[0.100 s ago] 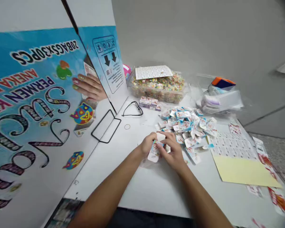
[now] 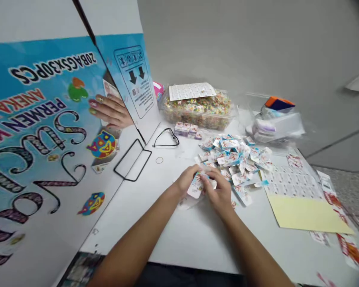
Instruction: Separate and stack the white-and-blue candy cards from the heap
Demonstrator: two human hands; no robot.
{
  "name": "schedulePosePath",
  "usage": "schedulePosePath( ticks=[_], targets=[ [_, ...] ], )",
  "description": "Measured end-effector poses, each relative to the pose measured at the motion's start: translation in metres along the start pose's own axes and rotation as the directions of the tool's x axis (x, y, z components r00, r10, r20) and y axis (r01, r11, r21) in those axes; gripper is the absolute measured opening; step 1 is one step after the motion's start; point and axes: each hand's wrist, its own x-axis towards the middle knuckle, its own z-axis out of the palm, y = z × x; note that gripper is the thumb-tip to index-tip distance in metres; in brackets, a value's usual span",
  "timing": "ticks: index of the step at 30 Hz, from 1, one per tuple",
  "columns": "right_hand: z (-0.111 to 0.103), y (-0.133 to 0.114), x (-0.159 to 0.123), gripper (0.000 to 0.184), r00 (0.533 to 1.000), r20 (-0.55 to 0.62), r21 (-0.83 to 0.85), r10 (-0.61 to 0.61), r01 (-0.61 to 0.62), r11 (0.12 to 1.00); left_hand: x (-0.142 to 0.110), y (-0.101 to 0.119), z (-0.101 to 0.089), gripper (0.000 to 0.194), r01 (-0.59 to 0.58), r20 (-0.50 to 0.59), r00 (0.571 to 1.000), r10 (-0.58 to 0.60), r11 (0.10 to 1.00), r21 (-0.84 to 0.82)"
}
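Note:
Between my two hands is a small printed candy packet [image 2: 195, 189], white and blue with a red hand picture. My left hand [image 2: 186, 179] pinches it from the left side. My right hand [image 2: 219, 189] grips it from the right, thumb across its face. Some clear plastic [image 2: 187, 202] lies under the hands on the white table [image 2: 167, 231]. Just beyond my right hand is a loose heap of similar packets [image 2: 231, 155], in white and blue. My fingertips partly hide the held packet's upper end.
A clear tub of small colourful pieces [image 2: 194, 113] stands at the back, a printed sheet [image 2: 191, 91] on top. Eyeglasses [image 2: 166, 138] and a rubber band [image 2: 159, 160] lie left. A large printed carton [image 2: 48, 159] walls the left side. Sticker sheets on yellow card [image 2: 311, 215] lie right.
My fingers have closed in over the packet's upper end, and the packet has tilted and shifted slightly. The white flap above it is now mostly covered by my hands.

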Motion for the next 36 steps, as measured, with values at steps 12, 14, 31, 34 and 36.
schedulePosePath(
  ticks=[12,14,31,34,36],
  targets=[
    [-0.009,0.008,0.005,0.017,0.998,-0.001,0.031,0.061,-0.061,0.998,0.002,-0.001,0.003,0.059,-0.197,-0.035,0.977,0.21,0.954,0.226],
    [-0.008,0.006,0.004,0.019,0.975,-0.005,0.168,0.222,-0.218,0.961,0.003,-0.003,0.003,0.059,-0.201,0.044,0.98,0.196,0.95,0.241],
    [-0.008,0.002,0.005,0.017,0.96,-0.094,0.245,0.264,-0.235,0.941,-0.008,0.007,0.006,0.044,-0.241,0.133,0.969,0.207,0.909,0.341],
    [-0.006,0.002,0.003,0.016,0.942,-0.109,0.29,0.318,-0.276,0.916,-0.007,0.005,0.006,0.042,-0.267,0.142,0.963,0.231,0.903,0.337],
    [-0.006,0.003,0.004,0.012,0.959,-0.102,0.282,0.264,-0.226,0.932,-0.008,0.005,0.006,0.041,-0.264,0.147,0.963,0.226,0.907,0.328]
  ],
)
